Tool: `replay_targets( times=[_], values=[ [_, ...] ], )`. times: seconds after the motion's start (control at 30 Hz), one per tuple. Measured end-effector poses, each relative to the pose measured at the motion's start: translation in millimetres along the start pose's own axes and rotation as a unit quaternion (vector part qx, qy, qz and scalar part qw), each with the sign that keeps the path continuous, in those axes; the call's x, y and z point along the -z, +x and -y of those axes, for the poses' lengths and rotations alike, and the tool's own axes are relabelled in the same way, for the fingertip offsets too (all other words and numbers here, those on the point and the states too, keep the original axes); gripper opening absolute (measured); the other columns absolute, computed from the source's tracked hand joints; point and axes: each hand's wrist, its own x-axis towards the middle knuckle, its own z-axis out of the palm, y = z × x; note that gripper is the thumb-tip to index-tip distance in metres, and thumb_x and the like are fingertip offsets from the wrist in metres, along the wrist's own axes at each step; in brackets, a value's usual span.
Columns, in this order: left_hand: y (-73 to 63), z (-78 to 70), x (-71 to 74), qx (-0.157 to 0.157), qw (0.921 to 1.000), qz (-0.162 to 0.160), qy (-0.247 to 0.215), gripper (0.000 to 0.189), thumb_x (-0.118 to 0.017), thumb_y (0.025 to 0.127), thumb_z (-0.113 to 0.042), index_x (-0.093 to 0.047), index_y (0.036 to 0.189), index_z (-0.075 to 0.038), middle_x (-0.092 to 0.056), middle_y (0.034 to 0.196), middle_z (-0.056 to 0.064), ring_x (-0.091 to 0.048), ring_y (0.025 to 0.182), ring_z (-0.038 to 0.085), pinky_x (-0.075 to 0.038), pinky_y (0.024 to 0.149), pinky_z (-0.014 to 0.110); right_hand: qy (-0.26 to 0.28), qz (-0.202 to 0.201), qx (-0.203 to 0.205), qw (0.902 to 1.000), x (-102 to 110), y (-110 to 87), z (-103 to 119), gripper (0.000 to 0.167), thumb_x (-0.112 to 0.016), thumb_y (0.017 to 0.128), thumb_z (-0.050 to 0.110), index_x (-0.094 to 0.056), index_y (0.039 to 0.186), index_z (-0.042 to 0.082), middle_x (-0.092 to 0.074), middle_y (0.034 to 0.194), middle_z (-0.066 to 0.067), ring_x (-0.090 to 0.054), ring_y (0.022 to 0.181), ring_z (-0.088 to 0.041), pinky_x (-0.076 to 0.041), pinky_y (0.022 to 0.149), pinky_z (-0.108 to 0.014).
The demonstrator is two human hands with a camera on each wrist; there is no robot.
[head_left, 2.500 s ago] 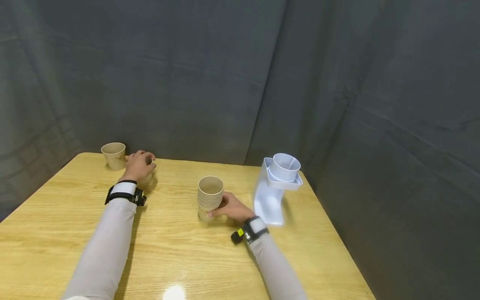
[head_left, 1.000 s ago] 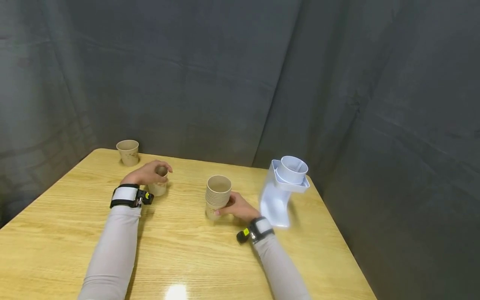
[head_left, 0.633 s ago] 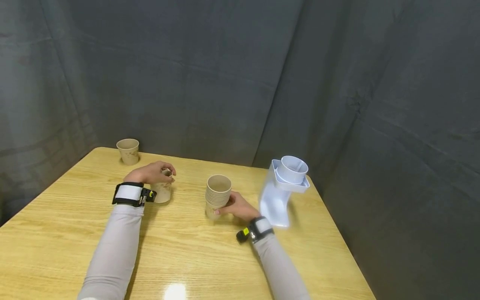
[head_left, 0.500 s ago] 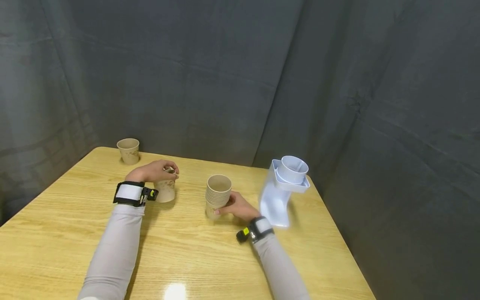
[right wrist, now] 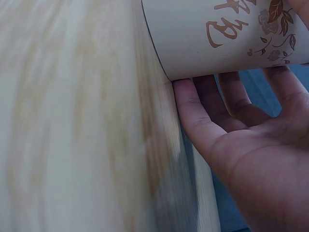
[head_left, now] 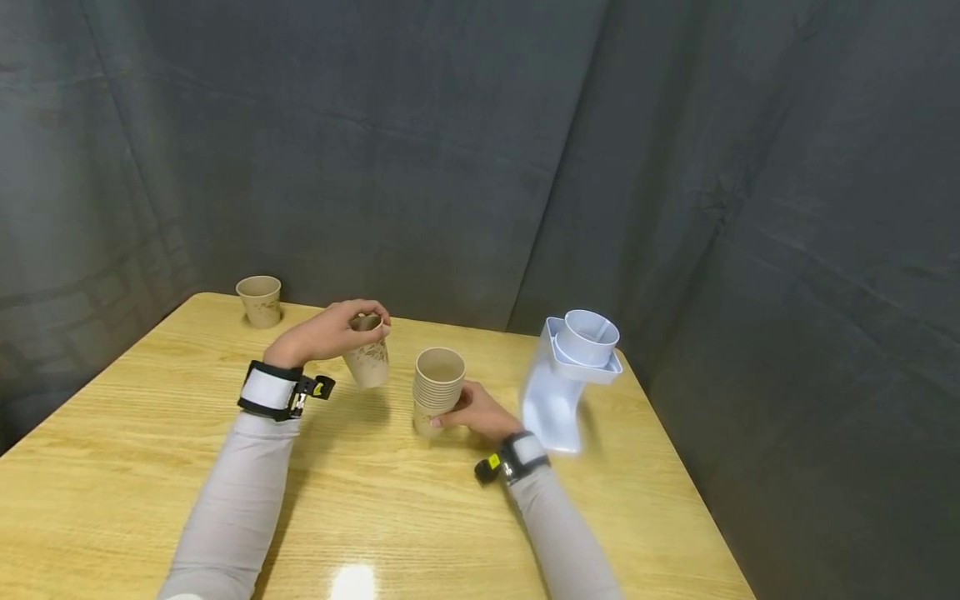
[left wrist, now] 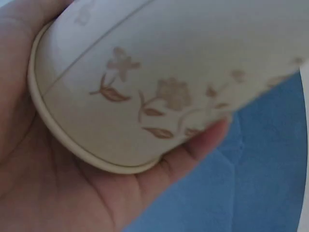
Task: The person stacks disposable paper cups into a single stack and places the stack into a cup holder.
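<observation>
My left hand grips a tan paper cup round its rim from above, holding it raised over the table and slightly tilted. In the left wrist view, brown flowers decorate the held paper cup, with fingers along its side and the rim against the palm. Just to the right, a stack of nested paper cups stands upright on the table. My right hand holds this stack low on its right side. The right wrist view shows the stack's lowest cup at the tabletop, the fingers of the right hand round it.
A single paper cup stands at the far left corner of the wooden table. Right of the stack is a white plastic stand with a round ring on top. Grey curtains hang behind the table.
My left hand has carried its paper cup rightward from beside the far-left cup, lifting it off the table toward the stack. The right hand keeps its hold on the stack.
</observation>
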Motion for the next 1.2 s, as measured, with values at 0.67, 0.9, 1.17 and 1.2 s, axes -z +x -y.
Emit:
replay_targets(
  times=[0.67, 0.9, 1.17, 1.2],
  values=[
    [11.8, -31.3, -17.3, -0.171, 0.97, -0.162, -0.059, 0.023, -0.062, 0.094, -0.02, -0.057, 0.117, -0.019, -0.053, 0.118, 0.003, -0.051, 0.108, 0.013, -0.046, 0.093, 0.041, 0.012, 0.014, -0.005, 0.9998, -3, -8.3, 26, 0.06, -0.079, 0.076, 0.004, -0.056, 0.131, 0.009, -0.062, 0.129, -0.009, -0.06, 0.116, -0.019, -0.044, 0.104, -0.036],
    [13.6, -38.4, -25.2, -0.192, 0.968, -0.143, -0.075, 0.028, -0.062, 0.094, -0.01, -0.056, 0.121, -0.013, -0.053, 0.12, 0.008, -0.052, 0.11, 0.019, -0.049, 0.091, 0.045, 0.009, 0.017, 0.0, 0.9998, -4, -7.4, 26, 0.058, -0.078, 0.076, 0.005, -0.056, 0.13, 0.008, -0.063, 0.127, -0.01, -0.061, 0.114, -0.019, -0.045, 0.103, -0.035],
    [15.6, -39.1, -29.7, -0.193, 0.9702, -0.128, -0.07, 0.025, -0.061, 0.095, -0.013, -0.058, 0.12, -0.015, -0.055, 0.119, 0.003, -0.053, 0.112, 0.017, -0.049, 0.093, 0.043, 0.009, 0.021, 0.006, 0.9997, -4, -6.8, 25, 0.058, -0.078, 0.077, 0.006, -0.056, 0.13, 0.008, -0.063, 0.127, -0.009, -0.061, 0.115, -0.02, -0.045, 0.103, -0.036],
    [15.9, -39.2, -30.3, -0.193, 0.9705, -0.127, -0.067, 0.025, -0.061, 0.095, -0.015, -0.059, 0.119, -0.017, -0.055, 0.119, 0.001, -0.053, 0.112, 0.016, -0.049, 0.093, 0.042, 0.007, 0.021, 0.004, 0.9997, -3, -5.7, 23, 0.058, -0.078, 0.077, 0.006, -0.056, 0.131, 0.008, -0.063, 0.127, -0.009, -0.061, 0.115, -0.019, -0.045, 0.103, -0.036]
  ],
)
